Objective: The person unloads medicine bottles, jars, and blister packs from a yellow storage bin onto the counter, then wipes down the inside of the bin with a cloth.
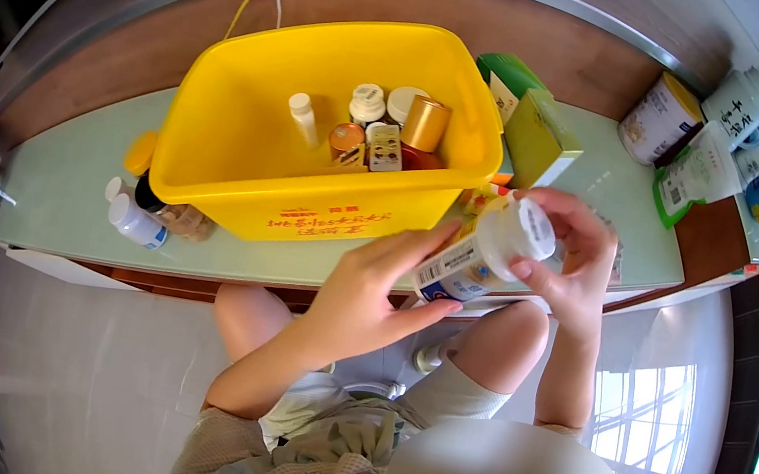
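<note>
A white pill bottle [478, 259] with a printed label and barcode is held tilted in front of the yellow bin. My left hand [376, 287] grips the labelled body near its base, thumb below and fingers behind. The fingers and thumb of my right hand [579, 255] close around the white-capped end. The yellow bin [250, 110] stands just beyond both hands. Inside lie a small white bottle [304, 120], a gold canister [426, 124], a brown-and-white bottle [367, 105] and a patterned small packet [384, 148].
Left of the bin, a white bottle [137, 223] lies on the glass-topped cabinet [59, 173]. Green boxes [540, 138] stand at its right. Farther right are a white tin [660, 121], a green-white pouch [698, 177] and cups [738, 106]. My knees are below the cabinet edge.
</note>
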A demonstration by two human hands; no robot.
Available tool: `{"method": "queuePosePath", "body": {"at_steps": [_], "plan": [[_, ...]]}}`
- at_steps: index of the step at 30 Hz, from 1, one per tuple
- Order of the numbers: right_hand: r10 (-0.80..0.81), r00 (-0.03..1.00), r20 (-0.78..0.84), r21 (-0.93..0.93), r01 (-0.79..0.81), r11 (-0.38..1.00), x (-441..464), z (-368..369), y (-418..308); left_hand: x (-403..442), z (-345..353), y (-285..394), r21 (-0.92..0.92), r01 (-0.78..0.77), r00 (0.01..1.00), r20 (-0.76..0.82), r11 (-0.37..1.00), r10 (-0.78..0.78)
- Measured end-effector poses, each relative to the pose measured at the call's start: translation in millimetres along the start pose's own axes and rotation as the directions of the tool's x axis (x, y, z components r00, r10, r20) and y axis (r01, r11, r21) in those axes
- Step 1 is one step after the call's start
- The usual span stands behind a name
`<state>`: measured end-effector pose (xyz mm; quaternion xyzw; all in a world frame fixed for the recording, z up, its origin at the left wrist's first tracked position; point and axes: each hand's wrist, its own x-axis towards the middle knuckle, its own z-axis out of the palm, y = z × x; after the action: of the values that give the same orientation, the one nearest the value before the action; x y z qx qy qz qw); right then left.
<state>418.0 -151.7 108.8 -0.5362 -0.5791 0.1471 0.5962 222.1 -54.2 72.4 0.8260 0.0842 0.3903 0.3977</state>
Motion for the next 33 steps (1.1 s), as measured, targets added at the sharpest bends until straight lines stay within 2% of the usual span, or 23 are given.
{"method": "queuePosePath", "body": {"at_steps": [4, 9, 20, 33], "plan": [[0.060, 0.997, -0.055, -0.149, -0.067, 0.987, -27.6, -9.0, 12.6, -8.7, 34.4, -15.4, 0.061, 0.071, 0.993, 0.095, 0.996, -0.077], [0.096, 0.985, -0.140, -0.364, -0.142, 0.921, -46.4, -20.2, 34.0, -9.4, 74.1, -45.5, 0.103, 0.078, 0.992, 0.087, 0.992, -0.087], [0.193, 0.938, -0.287, -0.363, -0.293, 0.884, -53.5, -35.6, 66.8, -4.5, 119.5, -48.5, 0.072, 0.175, 0.981, 0.068, 0.982, -0.180], [0.164, 0.929, -0.333, -0.322, -0.275, 0.906, -39.1, -40.8, 99.6, -3.0, 145.7, -54.2, 0.142, 0.050, 0.994, 0.087, 0.989, -0.063]]}}
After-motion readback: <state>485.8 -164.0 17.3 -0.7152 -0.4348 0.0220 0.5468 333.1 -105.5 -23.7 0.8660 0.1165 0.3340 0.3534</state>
